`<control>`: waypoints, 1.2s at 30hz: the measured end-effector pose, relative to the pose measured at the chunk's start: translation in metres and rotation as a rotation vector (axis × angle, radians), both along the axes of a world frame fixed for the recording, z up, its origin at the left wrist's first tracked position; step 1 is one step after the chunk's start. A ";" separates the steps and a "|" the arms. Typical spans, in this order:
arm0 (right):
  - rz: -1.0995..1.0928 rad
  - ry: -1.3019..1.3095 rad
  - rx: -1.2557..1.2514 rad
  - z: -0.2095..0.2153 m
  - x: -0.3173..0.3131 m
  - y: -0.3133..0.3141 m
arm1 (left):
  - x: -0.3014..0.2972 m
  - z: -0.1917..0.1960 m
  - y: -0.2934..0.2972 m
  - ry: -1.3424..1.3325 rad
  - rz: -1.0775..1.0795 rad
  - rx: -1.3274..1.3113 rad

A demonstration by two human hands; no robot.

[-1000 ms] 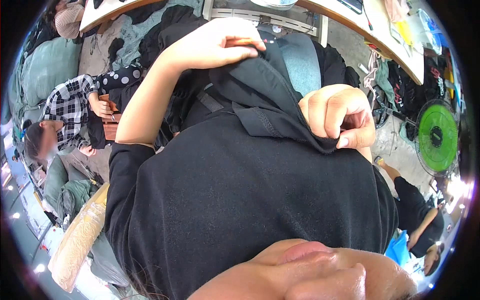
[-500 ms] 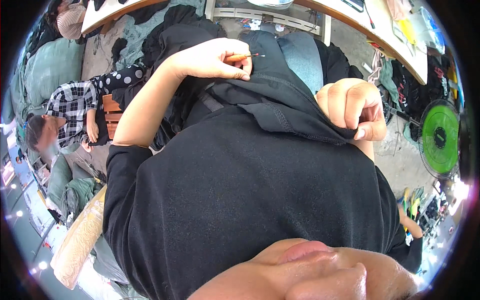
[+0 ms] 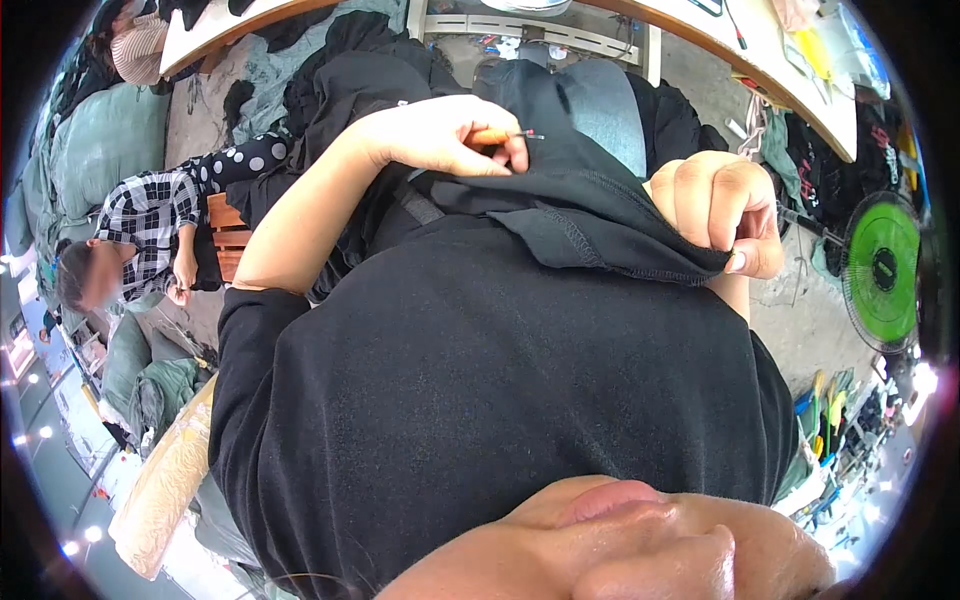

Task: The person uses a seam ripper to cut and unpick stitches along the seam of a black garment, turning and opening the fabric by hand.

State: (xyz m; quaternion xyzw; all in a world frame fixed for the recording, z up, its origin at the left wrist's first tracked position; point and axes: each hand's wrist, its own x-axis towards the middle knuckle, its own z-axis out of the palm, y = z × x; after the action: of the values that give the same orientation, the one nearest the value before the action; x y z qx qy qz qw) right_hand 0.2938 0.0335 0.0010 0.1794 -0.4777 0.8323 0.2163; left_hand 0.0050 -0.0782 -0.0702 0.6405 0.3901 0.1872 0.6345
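Observation:
A seam ripper (image 3: 495,136) with an orange handle and a thin tip with a red ball lies in the closed fingers of my left hand (image 3: 440,138). That hand rests against a black garment (image 3: 600,215) gathered over my lap, and its fingertips are at the fabric. My right hand (image 3: 718,212) is closed, with thumb and finger pinching the garment's stitched edge at the right. Between the hands the cloth is stretched, and an overlocked seam (image 3: 560,232) shows on a folded flap. The part of the garment under my left fingers is hidden.
Tables (image 3: 690,35) run along the far side. At the right stands a green fan (image 3: 882,262). A person in a checked shirt (image 3: 150,215) sits at the left, near stuffed green sacks (image 3: 110,135). Dark cloth piles (image 3: 365,60) lie beyond my left arm, and a fabric roll (image 3: 165,480) lies lower left.
My left hand has moved right and slightly nearer with the seam ripper. My right hand has shifted a little right, still pinching the edge. Another person's arm at the lower right is gone from view.

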 end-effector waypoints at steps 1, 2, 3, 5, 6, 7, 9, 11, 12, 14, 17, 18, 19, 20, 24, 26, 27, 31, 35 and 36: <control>0.006 -0.001 0.005 0.000 0.000 0.001 | 0.000 -0.001 0.000 -0.050 -0.038 -0.019; 0.006 -0.001 0.005 0.000 0.001 0.001 | 0.001 0.000 -0.002 -0.073 -0.035 -0.001; -0.002 -0.006 0.000 0.000 0.001 0.000 | 0.002 0.000 -0.004 -0.073 -0.037 -0.001; -0.017 -0.014 -0.002 0.000 0.003 0.000 | 0.005 0.003 -0.005 -0.024 -0.005 0.003; -0.036 -0.019 -0.001 0.001 0.004 -0.001 | 0.004 0.005 -0.002 0.029 -0.057 0.077; -0.046 -0.016 0.000 0.001 0.005 0.000 | 0.003 0.003 -0.004 0.033 -0.055 0.078; -0.073 -0.013 0.010 0.002 0.007 0.005 | -0.001 -0.004 -0.009 -0.179 0.239 0.083; -0.070 0.008 0.017 0.000 0.006 0.010 | -0.011 0.020 -0.014 -0.215 0.479 0.120; -0.092 0.012 -0.002 0.002 0.007 0.011 | -0.022 0.031 -0.016 -0.162 0.527 0.143; -0.145 -0.003 -0.018 0.004 0.016 0.014 | -0.035 0.051 -0.011 -0.106 0.598 0.208; -0.223 -0.006 -0.040 0.006 0.024 0.016 | -0.040 0.072 -0.001 0.028 0.610 0.515; -0.245 -0.008 -0.048 0.007 0.026 0.016 | -0.045 0.071 0.006 0.157 0.600 0.715; -0.245 -0.005 -0.046 0.007 0.029 0.015 | -0.048 0.070 0.015 0.284 0.581 0.914; -0.292 -0.033 -0.037 0.008 0.031 0.016 | -0.040 0.084 0.024 0.283 0.644 0.816; -0.372 -0.109 0.016 0.013 0.030 0.011 | -0.046 0.081 0.070 0.321 0.660 1.176; -0.393 -0.157 0.056 0.009 0.034 0.012 | -0.045 0.087 0.075 0.474 0.704 1.037; -0.400 -0.156 0.058 0.008 0.035 0.011 | -0.045 0.090 0.077 0.629 0.747 0.889; -0.410 -0.169 0.020 0.000 0.032 0.008 | -0.059 0.099 0.092 0.355 0.648 0.630; -0.423 -0.136 -0.099 -0.012 0.036 0.007 | -0.042 0.089 0.088 0.199 0.815 0.576; -0.440 -0.144 -0.145 -0.014 0.037 0.007 | -0.037 0.083 0.087 0.208 0.810 0.578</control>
State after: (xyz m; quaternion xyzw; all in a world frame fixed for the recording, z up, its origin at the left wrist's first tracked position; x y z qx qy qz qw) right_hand 0.3304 0.0407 -0.0130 -0.0048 -0.4587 0.8080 0.3698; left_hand -0.0323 0.0088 0.0125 0.6025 0.6006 0.4536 0.2656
